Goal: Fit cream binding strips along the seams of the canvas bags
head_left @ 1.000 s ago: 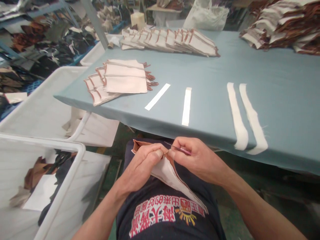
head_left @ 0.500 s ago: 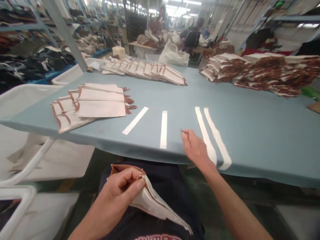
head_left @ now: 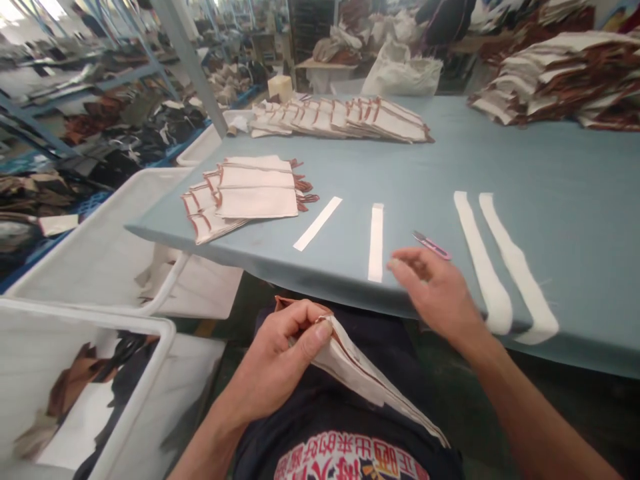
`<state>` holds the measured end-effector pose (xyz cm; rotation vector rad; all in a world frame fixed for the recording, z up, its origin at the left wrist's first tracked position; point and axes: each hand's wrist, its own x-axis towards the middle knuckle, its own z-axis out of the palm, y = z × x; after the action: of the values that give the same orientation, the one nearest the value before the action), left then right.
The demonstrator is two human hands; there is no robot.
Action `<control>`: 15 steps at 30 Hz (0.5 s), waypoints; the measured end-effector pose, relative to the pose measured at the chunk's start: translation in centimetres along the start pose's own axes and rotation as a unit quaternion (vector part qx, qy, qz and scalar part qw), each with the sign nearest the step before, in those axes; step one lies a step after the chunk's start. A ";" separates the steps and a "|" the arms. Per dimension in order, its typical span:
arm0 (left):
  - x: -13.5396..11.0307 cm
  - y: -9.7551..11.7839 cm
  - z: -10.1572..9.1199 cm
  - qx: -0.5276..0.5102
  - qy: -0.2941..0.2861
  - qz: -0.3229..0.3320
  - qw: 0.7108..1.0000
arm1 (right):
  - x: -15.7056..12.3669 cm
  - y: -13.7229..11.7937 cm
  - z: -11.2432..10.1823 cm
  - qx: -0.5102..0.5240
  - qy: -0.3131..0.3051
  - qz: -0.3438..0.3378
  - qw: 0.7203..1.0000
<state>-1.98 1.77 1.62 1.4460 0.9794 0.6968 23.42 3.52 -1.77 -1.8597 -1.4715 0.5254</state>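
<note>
My left hand (head_left: 285, 353) is closed in a pinch on the top edge of a cream fabric piece with brown trim (head_left: 365, 370), which looks like a bag panel or pouch. The piece hangs slantwise over my lap. Just above the table's front edge, my right hand (head_left: 433, 287) holds nothing, its fingers loosely bent and apart. Behind its knuckles, thread snips with a pink handle (head_left: 433, 245) lie on the table. Left of the fingertips is a short white strip (head_left: 376, 243), with another white strip (head_left: 318, 224) lying slanted beyond it.
Two long white strips (head_left: 483, 260) drape over the front edge of the blue-grey table (head_left: 400, 173). Stacks of cream pieces with brown trim (head_left: 257, 200) sit at left, with more at the back (head_left: 340, 120) and right (head_left: 565, 80). White bins (head_left: 100, 313) stand at lower left.
My right hand has let go of the thread snips, which now lie on the table, and has come nearer the short strip. The view has turned left and down.
</note>
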 end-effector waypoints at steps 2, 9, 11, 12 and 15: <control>0.0 -0.1 0.1 0.032 0.010 0.007 0.999 | -3.3 -3.1 0.2 0.117 -0.094 -0.034 0.988; -0.9 -0.9 0.3 -0.003 0.030 -0.011 0.999 | -7.4 -6.9 1.9 0.172 -0.190 -0.024 0.966; -1.2 -1.1 0.4 -0.030 0.034 -0.010 0.999 | -7.5 -6.8 2.2 0.162 -0.189 -0.016 0.968; -1.3 -1.2 0.5 -0.041 0.036 -0.011 0.998 | -7.6 -6.8 2.3 0.155 -0.187 -0.015 0.970; -1.5 -1.5 0.7 -0.055 0.038 -0.014 0.998 | -7.8 -7.1 2.6 0.133 -0.170 -0.018 0.976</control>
<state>-2.31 0.02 0.24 1.3151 1.0013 0.7776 14.70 -2.47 0.79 -1.5838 -1.5580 1.0102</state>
